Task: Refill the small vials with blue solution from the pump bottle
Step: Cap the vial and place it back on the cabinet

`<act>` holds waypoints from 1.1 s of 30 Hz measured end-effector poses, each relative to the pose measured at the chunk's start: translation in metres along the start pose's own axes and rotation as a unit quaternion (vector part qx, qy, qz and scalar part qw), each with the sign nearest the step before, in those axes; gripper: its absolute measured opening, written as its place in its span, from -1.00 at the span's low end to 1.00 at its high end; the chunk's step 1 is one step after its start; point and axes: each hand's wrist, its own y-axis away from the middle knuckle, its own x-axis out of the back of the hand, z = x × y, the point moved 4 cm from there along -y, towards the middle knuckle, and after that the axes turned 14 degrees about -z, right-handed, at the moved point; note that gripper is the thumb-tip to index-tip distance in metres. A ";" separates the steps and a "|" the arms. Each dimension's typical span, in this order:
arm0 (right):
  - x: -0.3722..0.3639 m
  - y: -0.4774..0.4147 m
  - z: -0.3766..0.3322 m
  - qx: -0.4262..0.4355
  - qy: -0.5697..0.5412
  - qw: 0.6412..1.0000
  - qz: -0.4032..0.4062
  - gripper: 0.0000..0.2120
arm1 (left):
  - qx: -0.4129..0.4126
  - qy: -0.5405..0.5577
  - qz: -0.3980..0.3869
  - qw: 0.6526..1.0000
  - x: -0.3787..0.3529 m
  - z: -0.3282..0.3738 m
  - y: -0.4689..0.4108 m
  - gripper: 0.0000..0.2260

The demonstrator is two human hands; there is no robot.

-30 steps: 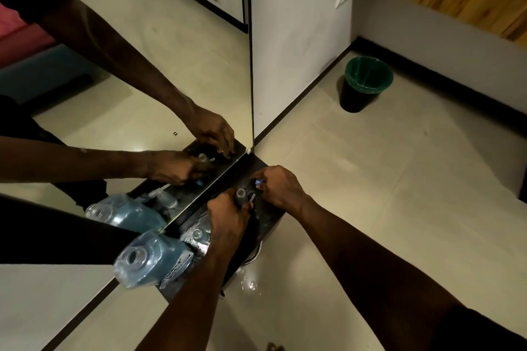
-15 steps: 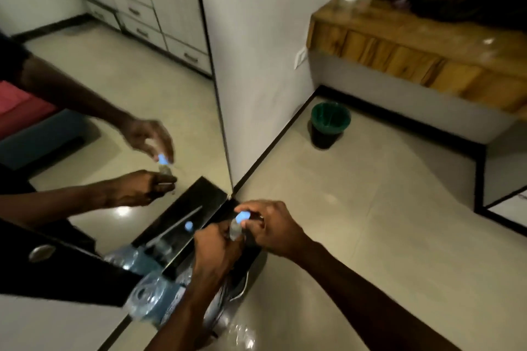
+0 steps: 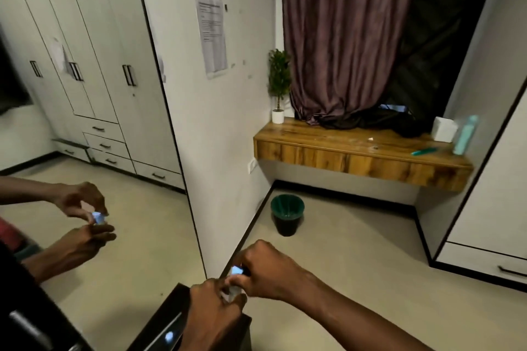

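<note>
Here, at far left, a mirror panel (image 3: 99, 236) reflects both hands and the blue-capped vial, along with white wardrobe doors with drawers below them. At the near edge, just right of the mirror, a dark tray (image 3: 171, 319) sits low in the picture, with a small blue glint on its surface; what the glint belongs to cannot be told.

The left hand (image 3: 212, 312) is positioned over the tray, fingers curled closed around the lower body of a small vial (image 3: 232, 292). The vial stands roughly upright between the two hands, and most of its clear body is hidden by the fingers. The right hand (image 3: 266, 272) is immediately right of and slightly farther than the left, touching it at the vial. Its thumb and forefinger are pinched shut on the blue cap (image 3: 236, 270) at the top of the vial, with the remaining fingers folded in. Whether the cap is seated on the vial neck cannot be told.

On the white wall above the hands hangs a printed sheet (image 3: 211, 28) headed "WS 12". Farther right, a green waste bin (image 3: 287, 214) stands on the floor near the wall corner, well apart from the hands. Beyond it, a wooden shelf (image 3: 356, 157) carries a small potted plant (image 3: 279, 85) at its left end, with a purple curtain (image 3: 342, 37) hanging behind.
</note>
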 end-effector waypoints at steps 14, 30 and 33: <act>0.043 0.037 -0.060 0.035 0.028 0.998 0.034 -0.86 | -0.111 0.102 0.038 0.988 0.060 0.028 0.041 -0.88; 0.065 0.029 -0.077 -0.026 0.005 0.994 0.110 -0.43 | -0.125 0.089 0.081 0.985 0.089 0.036 0.037 -0.86; 0.061 0.032 -0.084 0.041 0.009 0.999 0.013 -0.56 | -0.128 0.087 0.076 0.985 0.091 0.034 0.035 -0.84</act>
